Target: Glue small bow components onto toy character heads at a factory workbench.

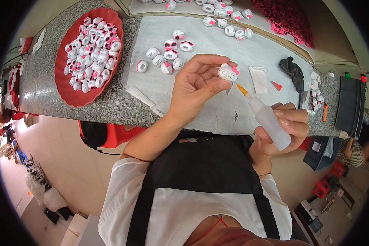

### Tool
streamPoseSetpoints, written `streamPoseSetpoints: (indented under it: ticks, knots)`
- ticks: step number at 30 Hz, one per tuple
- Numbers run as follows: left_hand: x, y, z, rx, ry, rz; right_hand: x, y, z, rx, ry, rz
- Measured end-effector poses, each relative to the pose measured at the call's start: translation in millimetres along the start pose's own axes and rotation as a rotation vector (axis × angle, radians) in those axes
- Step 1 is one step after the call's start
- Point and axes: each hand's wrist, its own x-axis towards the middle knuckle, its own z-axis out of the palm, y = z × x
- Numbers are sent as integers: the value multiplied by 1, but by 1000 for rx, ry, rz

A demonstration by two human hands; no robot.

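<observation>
So the left hand (194,84) had a little white cat-head charm (227,74) with a pink bow pinched between thumb and fingertips, pretty much closed down on it, held up above the white work sheet (209,119). The right hand (290,123) was wrapped around a translucent squeeze bottle (270,123), fingers curled in on its body, with the orange needle nozzle (242,89) angled up at the charm's lower edge.

My read: this was the dabbing step, probably glue or something similar. Fair warning, the tip was too small in this view to tell whether it actually touched or whether anything had come out. The next move looked like it called for a steady pinch, the nozzle lined up on the right spot, and only a light squeeze, since too much could smear the face.

A loose cluster of similar charms (171,54) sat on the sheet just beyond the left hand, and loads more filled the scalloped red bowl (62,84) off to the left.
</observation>
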Motion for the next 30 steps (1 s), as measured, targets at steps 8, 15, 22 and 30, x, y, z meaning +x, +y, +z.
streamPoseSetpoints:
  ticks: [8,15,22,30]
  knots:
    - [0,1,1,-34,13,-4,2,1,-3,-22,28,-11]
    - [0,2,2,-16,5,-19,1,1,-2,-19,31,-8]
    - [-1,2,2,14,1,-40,0,2,-1,-10,15,-14]
    - [-1,-3,0,141,-53,61,1,3,-1,1,17,-18]
